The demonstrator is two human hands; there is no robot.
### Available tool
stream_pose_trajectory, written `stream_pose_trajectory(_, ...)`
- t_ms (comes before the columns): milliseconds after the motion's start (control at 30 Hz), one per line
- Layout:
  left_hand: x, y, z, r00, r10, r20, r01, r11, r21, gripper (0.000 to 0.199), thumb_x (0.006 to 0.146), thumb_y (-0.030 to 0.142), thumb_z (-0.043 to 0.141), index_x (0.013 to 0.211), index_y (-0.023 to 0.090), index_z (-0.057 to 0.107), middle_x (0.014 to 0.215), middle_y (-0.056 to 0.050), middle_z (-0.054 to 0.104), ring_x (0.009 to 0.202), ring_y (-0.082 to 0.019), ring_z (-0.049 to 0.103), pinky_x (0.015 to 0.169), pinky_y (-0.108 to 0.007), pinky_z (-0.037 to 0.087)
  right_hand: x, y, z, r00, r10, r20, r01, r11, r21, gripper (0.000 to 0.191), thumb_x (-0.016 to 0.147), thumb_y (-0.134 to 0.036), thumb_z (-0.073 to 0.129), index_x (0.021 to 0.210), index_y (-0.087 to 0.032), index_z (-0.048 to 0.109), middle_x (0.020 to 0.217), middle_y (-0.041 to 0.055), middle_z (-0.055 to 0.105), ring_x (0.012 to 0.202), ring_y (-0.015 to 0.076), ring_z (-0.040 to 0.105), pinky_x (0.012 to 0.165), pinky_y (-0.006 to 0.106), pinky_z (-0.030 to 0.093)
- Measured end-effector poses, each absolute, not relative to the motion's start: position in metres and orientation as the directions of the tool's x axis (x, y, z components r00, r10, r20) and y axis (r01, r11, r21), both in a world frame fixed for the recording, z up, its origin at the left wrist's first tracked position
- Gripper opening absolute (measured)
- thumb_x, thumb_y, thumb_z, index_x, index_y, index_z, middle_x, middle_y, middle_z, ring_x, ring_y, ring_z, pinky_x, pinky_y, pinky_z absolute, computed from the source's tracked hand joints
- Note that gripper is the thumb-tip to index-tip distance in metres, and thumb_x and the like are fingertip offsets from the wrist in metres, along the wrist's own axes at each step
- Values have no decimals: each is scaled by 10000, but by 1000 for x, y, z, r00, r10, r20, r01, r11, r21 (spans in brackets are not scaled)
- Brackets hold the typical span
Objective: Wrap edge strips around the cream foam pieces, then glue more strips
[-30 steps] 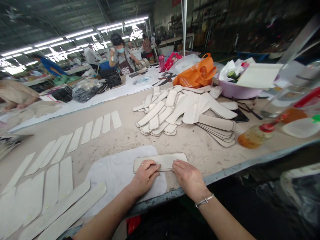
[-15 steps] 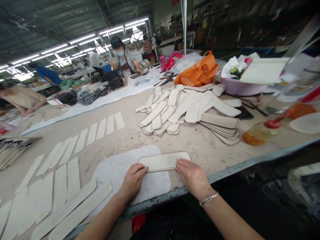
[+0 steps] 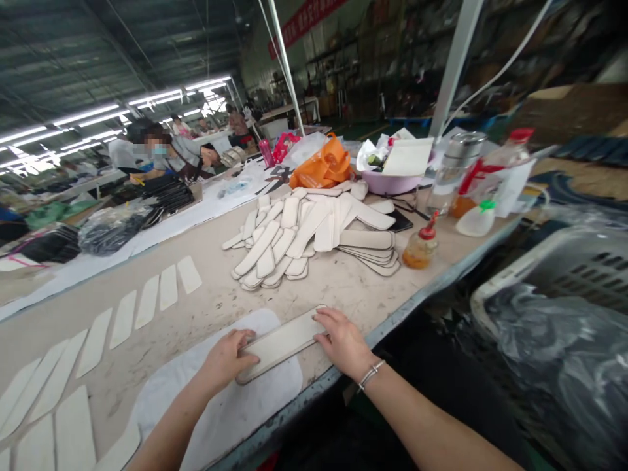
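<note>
A long cream-coloured panel with rounded corners and a dark edge [image 3: 282,341] lies tilted over a white sheet [image 3: 216,386] on the worktable. My left hand [image 3: 226,358] grips its left end, thumb on the near side and fingers on the far side. At the opposite end, my right hand [image 3: 344,341] has its fingers and thumb closed on the corner; a bracelet circles that wrist. Beyond both hands rises a loose pile of similar panels [image 3: 275,245]. Flat pale strips [image 3: 122,319] lie in rows to the left.
A small bottle of amber liquid with a red nozzle [image 3: 420,247] stands right of the pile, near a white squeeze bottle with green cap [image 3: 477,220]. Farther back are an orange bag [image 3: 321,167] and a lilac basin [image 3: 392,183]. A plastic crate [image 3: 579,261] sits beyond the table edge.
The view has swung to the right, bringing the crate into sight. The panel is now more slanted, its right end farther away, with both hands still at its ends.
</note>
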State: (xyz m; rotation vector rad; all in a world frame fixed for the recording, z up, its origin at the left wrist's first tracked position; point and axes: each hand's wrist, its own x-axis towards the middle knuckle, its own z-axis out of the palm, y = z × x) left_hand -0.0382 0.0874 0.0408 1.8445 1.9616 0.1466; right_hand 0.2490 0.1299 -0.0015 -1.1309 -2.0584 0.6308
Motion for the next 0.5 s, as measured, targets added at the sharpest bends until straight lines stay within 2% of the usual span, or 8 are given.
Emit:
stream_pose_trajectory(100,-25,86,53,-63,941,-332,881,209,424,222,646,342,635,789,175,606,644,25,507,634,-169,509,606,-264,376,259,141,-3,-133,940,314,560,332,-759,470,748,-266,621,1198,-169,528,1247,133,501,1161,247,460,998,409,388)
stream_pose_trajectory(200,-3,71,62,-66,943,-326,679,282,678,235,692,404,615,697,172,579,630,27,495,634,-160,489,584,-246,350,265,152,-3,-11,991,130,391,124,-912,520,786,-378,565,1236,-132,481,1172,170,552,1053,247,552,915,427,450)
stream_pose_trajectory(267,16,57,62,-91,940,-329,457,333,825,266,709,433,617,741,171,583,688,17,533,664,-161,503,592,-241,370,266,156,-1,-57,997,-51,179,-40,-983,557,811,-428,519,1264,-114,439,1093,163,602,941,216,612,819,378,502)
stream_pose_trajectory(333,36,42,57,-122,933,-340,259,360,896,280,709,437,636,765,169,581,705,13,548,652,-152,505,584,-235,386,263,154,3,-148,970,-193,-24,-198,-980,577,808,-466,512,1265,-125,426,1038,137,630,894,200,629,737,332,524)
stream_pose_trajectory(433,65,26,44,-183,920,-347,88,367,926,286,690,421,675,751,160,577,684,9,555,602,-134,501,551,-222,391,259,149,14,-296,923,-245,-280,-329,-902,492,777,-482,556,1152,-168,504,972,84,651,846,178,632,674,287,520)
stream_pose_trajectory(500,81,19,36,-218,909,-355,29,370,929,297,676,419,693,764,158,582,695,3,572,595,-134,515,537,-218,397,259,146,21,-311,922,-229,-385,-342,-857,414,736,-468,613,1017,-169,555,896,51,658,782,156,627,659,270,510)
